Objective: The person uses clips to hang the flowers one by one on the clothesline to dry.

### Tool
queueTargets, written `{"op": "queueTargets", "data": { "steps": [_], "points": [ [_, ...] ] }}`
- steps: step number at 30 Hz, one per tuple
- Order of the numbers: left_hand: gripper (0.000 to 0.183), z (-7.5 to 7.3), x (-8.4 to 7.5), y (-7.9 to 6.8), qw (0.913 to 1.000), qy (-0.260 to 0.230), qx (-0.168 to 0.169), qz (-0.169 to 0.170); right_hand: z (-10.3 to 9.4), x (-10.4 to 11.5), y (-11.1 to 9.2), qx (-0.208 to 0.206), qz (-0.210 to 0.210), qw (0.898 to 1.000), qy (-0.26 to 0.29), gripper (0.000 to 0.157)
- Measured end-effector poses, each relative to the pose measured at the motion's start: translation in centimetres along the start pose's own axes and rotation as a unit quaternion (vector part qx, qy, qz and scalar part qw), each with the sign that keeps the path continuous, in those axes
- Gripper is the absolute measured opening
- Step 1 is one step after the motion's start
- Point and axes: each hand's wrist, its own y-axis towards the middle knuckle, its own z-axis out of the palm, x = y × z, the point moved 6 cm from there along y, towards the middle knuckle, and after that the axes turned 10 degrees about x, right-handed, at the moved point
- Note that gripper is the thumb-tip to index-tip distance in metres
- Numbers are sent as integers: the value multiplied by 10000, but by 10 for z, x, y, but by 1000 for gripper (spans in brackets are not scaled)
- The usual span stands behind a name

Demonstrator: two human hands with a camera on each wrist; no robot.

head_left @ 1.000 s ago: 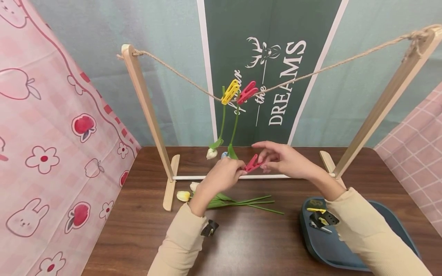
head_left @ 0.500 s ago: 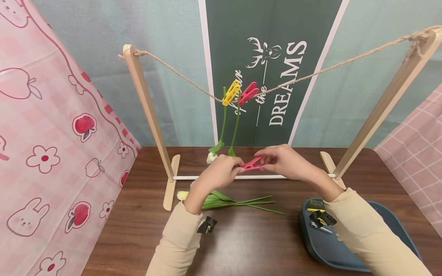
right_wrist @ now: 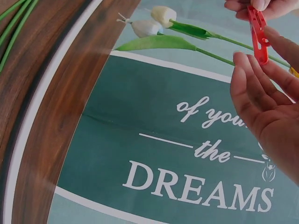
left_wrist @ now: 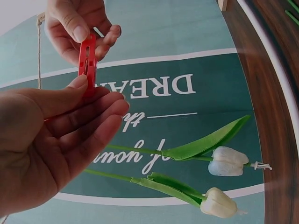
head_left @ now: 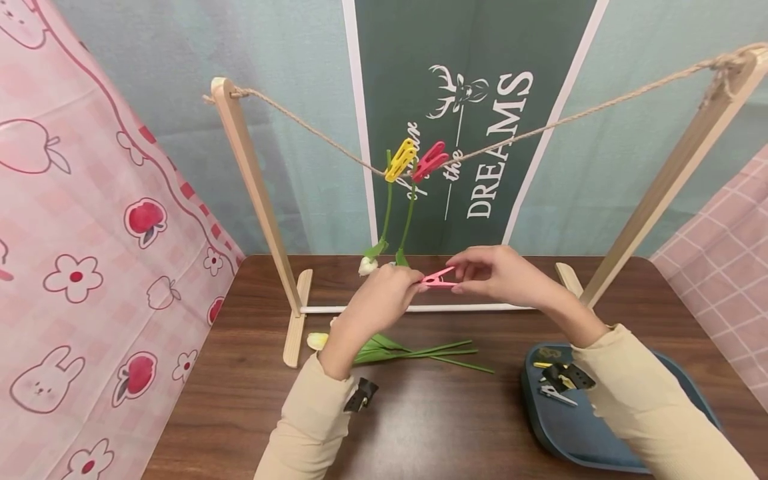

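Observation:
Between my two hands is a red clothespin (head_left: pixel 439 279), held in the air in front of the rope. My left hand (head_left: pixel 383 299) pinches one end of it between thumb and fingers. The thumb and fingertips of my right hand (head_left: pixel 507 275) grip the spread handle ends. Behind, a yellow clothespin (head_left: pixel 401 161) and another red clothespin (head_left: pixel 430 161) sit on the rope (head_left: pixel 312 127), each with a green flower stem. From these hang a white tulip (left_wrist: pixel 218 203) and a pale blue tulip (left_wrist: pixel 228 162), heads down, clearest in the left wrist view.
Wooden posts (head_left: pixel 255 193) and a white bar (head_left: pixel 474 308) make up the rope's stand. Several flower stems (head_left: pixel 420 353) lie on the brown table (head_left: pixel 432 427), one with a yellow tulip head (head_left: pixel 317 341). At right, a dark blue tray (head_left: pixel 594 433) holds a grey clothespin (head_left: pixel 558 396).
My right hand has closed from loosely spread fingers onto the red clothespin's handle ends. Both hands have risen slightly with the clothespin, now lying more level. The hanging flowers stay put.

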Motion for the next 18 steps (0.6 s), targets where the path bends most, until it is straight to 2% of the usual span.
{"op": "queueTargets", "data": {
  "steps": [6,13,18],
  "points": [
    [14,-3,0,-1,9999,-115,-32,71,-4,1,-4,-247,-180,9995,-52,32],
    [17,-4,2,-3,9990,-400,39,-176,-6,6,-6,-547,-623,9962,-278,24],
    [19,-7,8,-8,9989,-352,-147,-281,-15,6,-11,-968,-640,9912,-634,22]
  ]
}}
